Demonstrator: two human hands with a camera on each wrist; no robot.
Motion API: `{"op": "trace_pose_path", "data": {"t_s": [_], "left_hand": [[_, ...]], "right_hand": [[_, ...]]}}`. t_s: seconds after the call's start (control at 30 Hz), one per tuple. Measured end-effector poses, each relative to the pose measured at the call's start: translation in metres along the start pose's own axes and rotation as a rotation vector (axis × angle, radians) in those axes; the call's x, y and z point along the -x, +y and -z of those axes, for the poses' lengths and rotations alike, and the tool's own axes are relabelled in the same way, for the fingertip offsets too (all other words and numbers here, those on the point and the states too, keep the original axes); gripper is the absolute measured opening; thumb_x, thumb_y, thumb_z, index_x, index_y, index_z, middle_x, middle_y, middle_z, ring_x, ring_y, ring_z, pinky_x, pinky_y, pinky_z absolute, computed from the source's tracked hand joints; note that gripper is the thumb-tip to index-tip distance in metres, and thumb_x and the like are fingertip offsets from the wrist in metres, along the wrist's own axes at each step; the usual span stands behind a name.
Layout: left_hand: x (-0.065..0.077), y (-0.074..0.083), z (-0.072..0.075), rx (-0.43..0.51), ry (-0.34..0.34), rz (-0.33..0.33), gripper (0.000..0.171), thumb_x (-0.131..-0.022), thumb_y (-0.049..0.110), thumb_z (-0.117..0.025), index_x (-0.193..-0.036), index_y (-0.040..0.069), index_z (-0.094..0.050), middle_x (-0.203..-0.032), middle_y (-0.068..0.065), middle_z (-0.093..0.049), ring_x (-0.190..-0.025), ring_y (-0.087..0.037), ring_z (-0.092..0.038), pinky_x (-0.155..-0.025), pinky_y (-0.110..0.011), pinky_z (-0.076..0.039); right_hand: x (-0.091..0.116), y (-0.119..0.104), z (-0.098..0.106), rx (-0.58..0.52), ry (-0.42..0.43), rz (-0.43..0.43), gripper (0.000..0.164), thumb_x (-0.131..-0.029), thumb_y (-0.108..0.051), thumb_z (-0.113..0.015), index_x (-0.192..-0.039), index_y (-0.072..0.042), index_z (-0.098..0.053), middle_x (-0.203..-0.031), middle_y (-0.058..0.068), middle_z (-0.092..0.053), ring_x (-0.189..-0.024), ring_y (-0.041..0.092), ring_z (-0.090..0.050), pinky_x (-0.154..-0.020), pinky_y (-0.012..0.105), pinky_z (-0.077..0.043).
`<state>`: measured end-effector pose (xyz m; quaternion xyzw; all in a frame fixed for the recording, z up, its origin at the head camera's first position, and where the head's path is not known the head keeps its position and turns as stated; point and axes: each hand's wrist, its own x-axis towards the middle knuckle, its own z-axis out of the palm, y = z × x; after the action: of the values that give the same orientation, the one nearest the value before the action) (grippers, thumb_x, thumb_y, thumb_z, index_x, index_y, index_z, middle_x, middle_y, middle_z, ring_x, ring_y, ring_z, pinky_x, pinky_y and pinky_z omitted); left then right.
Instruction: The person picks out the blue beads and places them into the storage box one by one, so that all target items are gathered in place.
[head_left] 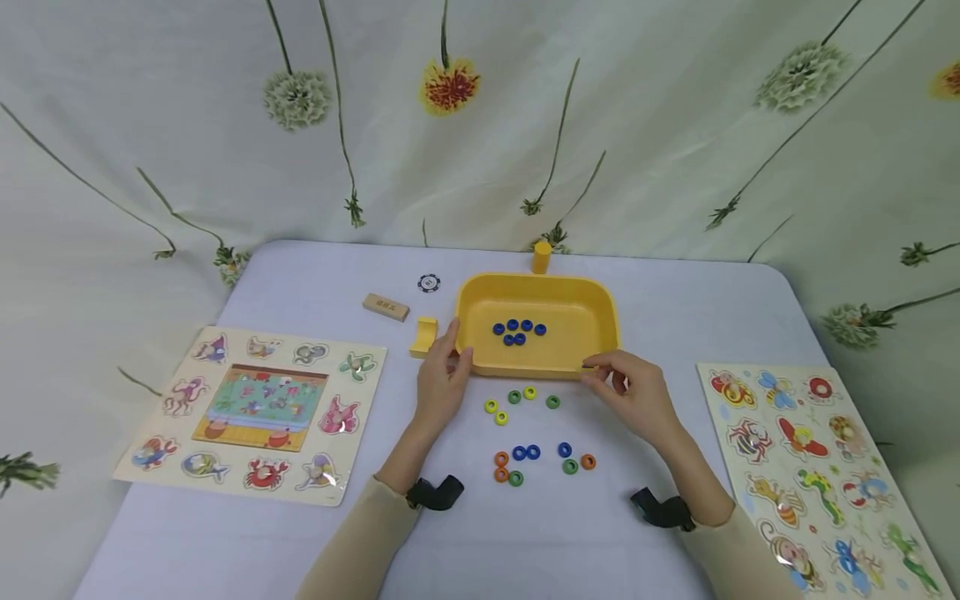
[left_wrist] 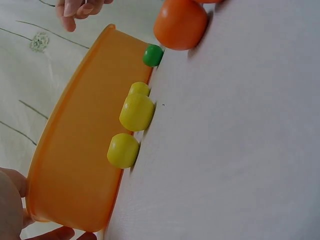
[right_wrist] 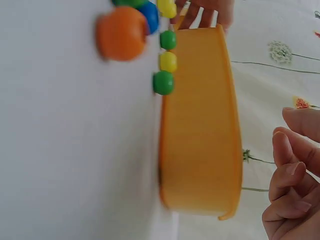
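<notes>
A yellow tray (head_left: 517, 362) lies mid-table with several dark blue beads (head_left: 508, 340) on its floor. My left hand (head_left: 441, 382) holds the tray's left end, thumb near the front corner and fingers along the end wall. Over the front right corner of the tray is my right hand (head_left: 633, 392), thumb and index fingertips close together and the other fingers curled. A thin dark patch shows at those fingertips in the head view; I cannot tell whether they hold something. Green (head_left: 552, 402) and yellow beads (head_left: 501, 418) lie just in front of the tray.
Nearer me lie orange beads (head_left: 588, 462), blue beads (head_left: 533, 452) and several green ones. Left of the tray are a curved yellow block (head_left: 423, 336), a wooden block (head_left: 386, 307) and a chip (head_left: 429, 283); a yellow cylinder (head_left: 542, 257) stands behind. Picture boards flank: sea animals (head_left: 352, 467), insects (head_left: 817, 433).
</notes>
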<state>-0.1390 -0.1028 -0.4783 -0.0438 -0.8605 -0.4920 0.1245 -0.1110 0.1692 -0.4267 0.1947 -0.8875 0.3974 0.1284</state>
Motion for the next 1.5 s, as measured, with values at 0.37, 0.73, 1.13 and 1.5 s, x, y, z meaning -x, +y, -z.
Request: {"op": "trace_pose_path", "data": {"t_s": [0.37,0.73,1.13,1.5], "left_hand": [[0.000,-0.001,0.001,0.005,0.004,0.004,0.052,-0.091,0.030,-0.045,-0.139,0.019,-0.029,-0.125,-0.008,-0.050,-0.094,-0.013,-0.050,-0.074,-0.028,-0.049],[0.000,-0.002,0.000,-0.002,0.000,-0.001,0.052,-0.091,0.031,-0.045,-0.140,0.018,-0.029,-0.127,-0.008,-0.048,-0.095,-0.014,-0.050,-0.074,-0.029,-0.049],[0.000,-0.001,0.001,0.014,-0.001,0.019,0.052,-0.091,0.032,-0.045,-0.139,0.019,-0.030,-0.129,-0.007,-0.047,-0.098,-0.015,-0.049,-0.074,-0.030,-0.048],[0.000,-0.001,0.001,0.023,-0.002,0.020,0.052,-0.091,0.031,-0.046,-0.139,0.020,-0.029,-0.124,-0.007,-0.050,-0.094,-0.013,-0.049,-0.073,-0.029,-0.048]], "right_hand": [[0.038,-0.009,-0.023,-0.052,-0.156,0.075,0.025,-0.075,-0.028,-0.070,-0.095,-0.012,-0.066,-0.073,-0.016,-0.052,-0.051,-0.001,-0.037,-0.043,0.015,-0.032],[0.047,-0.005,-0.028,0.222,-0.336,-0.017,0.031,-0.066,-0.040,-0.074,-0.088,-0.022,-0.063,-0.068,-0.015,-0.051,-0.057,-0.001,-0.039,-0.052,0.015,-0.034],[0.039,-0.006,-0.031,0.214,-0.375,-0.031,0.015,-0.069,-0.029,-0.072,-0.077,-0.025,-0.060,-0.062,-0.017,-0.049,-0.055,-0.001,-0.041,-0.051,0.016,-0.035],[-0.056,-0.012,-0.009,0.252,-0.191,0.047,0.016,-0.075,-0.025,-0.068,-0.085,-0.014,-0.063,-0.071,-0.005,-0.055,-0.056,0.009,-0.044,-0.049,0.022,-0.037]]}}
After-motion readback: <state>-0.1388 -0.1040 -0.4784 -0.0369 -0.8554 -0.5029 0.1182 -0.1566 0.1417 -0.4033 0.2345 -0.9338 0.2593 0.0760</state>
